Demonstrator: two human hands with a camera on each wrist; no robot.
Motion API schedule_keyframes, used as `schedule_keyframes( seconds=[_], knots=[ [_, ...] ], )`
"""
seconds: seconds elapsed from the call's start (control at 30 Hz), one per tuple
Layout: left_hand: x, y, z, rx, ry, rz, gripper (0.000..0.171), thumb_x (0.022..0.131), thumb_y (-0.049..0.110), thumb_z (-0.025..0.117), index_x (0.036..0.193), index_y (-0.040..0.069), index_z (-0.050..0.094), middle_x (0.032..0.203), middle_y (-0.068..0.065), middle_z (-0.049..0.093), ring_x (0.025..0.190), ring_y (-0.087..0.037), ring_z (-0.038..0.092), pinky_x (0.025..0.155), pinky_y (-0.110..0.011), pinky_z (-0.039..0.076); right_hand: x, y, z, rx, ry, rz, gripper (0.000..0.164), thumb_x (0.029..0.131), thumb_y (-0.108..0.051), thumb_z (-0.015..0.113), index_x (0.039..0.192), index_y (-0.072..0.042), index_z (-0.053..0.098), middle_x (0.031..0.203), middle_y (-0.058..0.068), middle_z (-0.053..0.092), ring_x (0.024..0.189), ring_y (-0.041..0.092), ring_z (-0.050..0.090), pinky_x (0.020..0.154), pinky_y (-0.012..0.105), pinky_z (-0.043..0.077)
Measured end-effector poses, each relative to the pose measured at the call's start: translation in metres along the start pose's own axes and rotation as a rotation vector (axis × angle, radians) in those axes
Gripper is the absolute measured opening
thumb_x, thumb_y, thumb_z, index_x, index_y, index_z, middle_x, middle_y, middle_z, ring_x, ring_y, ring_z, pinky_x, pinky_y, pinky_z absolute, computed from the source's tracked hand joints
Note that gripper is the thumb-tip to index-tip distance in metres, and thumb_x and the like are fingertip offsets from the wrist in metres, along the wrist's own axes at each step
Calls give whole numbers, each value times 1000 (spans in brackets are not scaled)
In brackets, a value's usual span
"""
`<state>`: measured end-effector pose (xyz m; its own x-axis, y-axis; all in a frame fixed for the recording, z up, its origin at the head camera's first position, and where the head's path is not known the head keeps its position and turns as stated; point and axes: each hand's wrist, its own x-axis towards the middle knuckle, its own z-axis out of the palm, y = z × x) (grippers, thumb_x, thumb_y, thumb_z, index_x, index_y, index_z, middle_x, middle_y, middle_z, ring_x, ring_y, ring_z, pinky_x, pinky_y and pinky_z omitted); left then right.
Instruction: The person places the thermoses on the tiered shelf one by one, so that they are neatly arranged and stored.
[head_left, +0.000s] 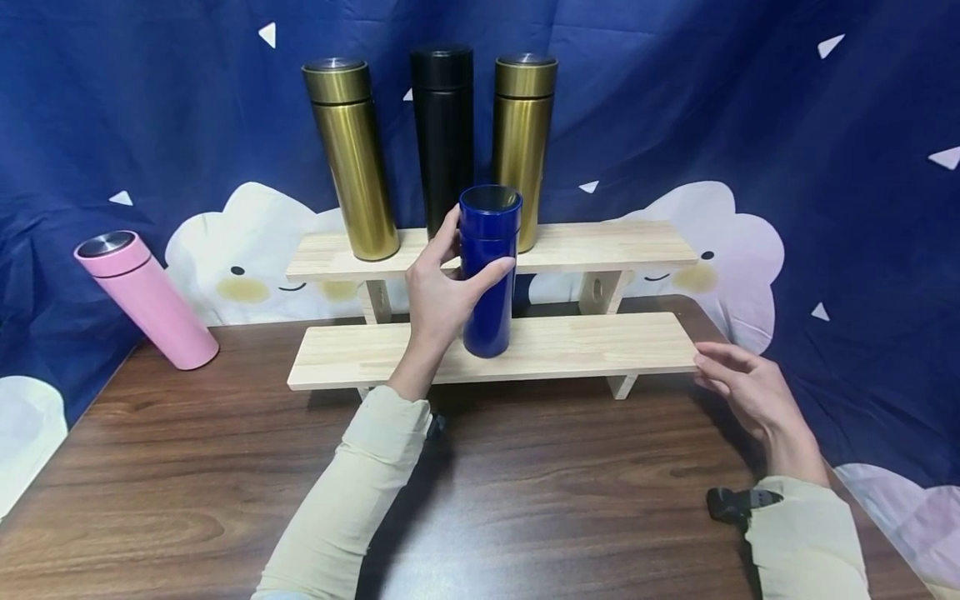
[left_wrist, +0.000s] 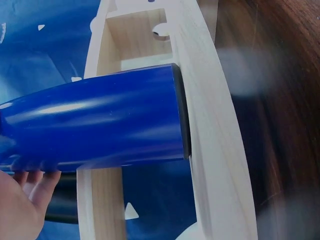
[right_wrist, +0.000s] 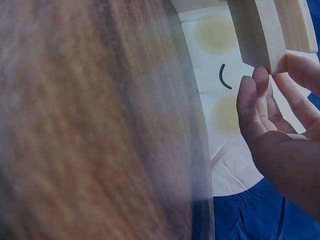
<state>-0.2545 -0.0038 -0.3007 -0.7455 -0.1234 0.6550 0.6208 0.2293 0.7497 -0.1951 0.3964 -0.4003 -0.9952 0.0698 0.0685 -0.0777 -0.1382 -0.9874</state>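
My left hand (head_left: 438, 296) grips a blue thermos bottle (head_left: 489, 287) around its upper body, thumb across the front. The bottle stands upright on the lower board of a two-tier wooden shelf (head_left: 585, 346). Close up in the left wrist view, the dark base of the blue bottle (left_wrist: 125, 120) meets the pale board (left_wrist: 215, 125). At the shelf's right end, my right hand (head_left: 753, 392) holds the lower board's edge. In the right wrist view its thumb (right_wrist: 301, 70) and fingertips lie on either side of the board's end (right_wrist: 272, 45).
Along the upper board (head_left: 622, 242) stand a gold bottle (head_left: 352, 175), a black bottle (head_left: 442, 133) and another gold bottle (head_left: 523, 142). A pink bottle (head_left: 150, 300) is on the brown table (head_left: 570, 483) at the left. A blue curtain (head_left: 675, 108) with clouds hangs behind.
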Motion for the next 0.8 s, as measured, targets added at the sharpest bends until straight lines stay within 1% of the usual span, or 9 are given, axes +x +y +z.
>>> schedule_keyframes(
  seconds=[0.33,0.4,0.57,0.67,0.8],
  knots=[
    [0,-2,0,-1,-4,5,83,77,31,89,150,13,52,116,-6,69,101,-18,67,81,-37,58,-1,0,0,-3,1,-2,19,93,2,69,102,-13,77,95,-3,72,83,7,70,77,20,56],
    [0,-2,0,7,-3,4,85,77,31,90,150,13,51,119,-6,68,102,-18,67,82,-37,58,0,0,1,-6,4,0,19,93,2,70,102,-14,77,95,-4,72,83,7,70,77,20,56],
    [-1,-2,-4,10,-4,6,87,76,28,91,151,12,49,126,-9,62,106,-19,65,87,-38,56,0,0,2,-2,8,-3,19,93,2,70,102,-14,77,94,-4,72,82,7,70,77,20,56],
    [-3,-3,-7,-6,-6,-10,84,77,27,90,150,12,51,129,-10,60,110,-18,64,89,-39,55,0,-1,1,4,2,-3,20,93,2,69,101,-14,77,94,-4,72,82,7,70,77,20,56],
    [-8,-7,-14,8,-2,-18,79,79,27,88,149,13,53,131,-13,59,114,-20,62,92,-44,53,0,-1,0,-6,1,6,20,93,1,70,101,-15,77,94,-5,72,82,6,70,77,20,56]
  ],
)
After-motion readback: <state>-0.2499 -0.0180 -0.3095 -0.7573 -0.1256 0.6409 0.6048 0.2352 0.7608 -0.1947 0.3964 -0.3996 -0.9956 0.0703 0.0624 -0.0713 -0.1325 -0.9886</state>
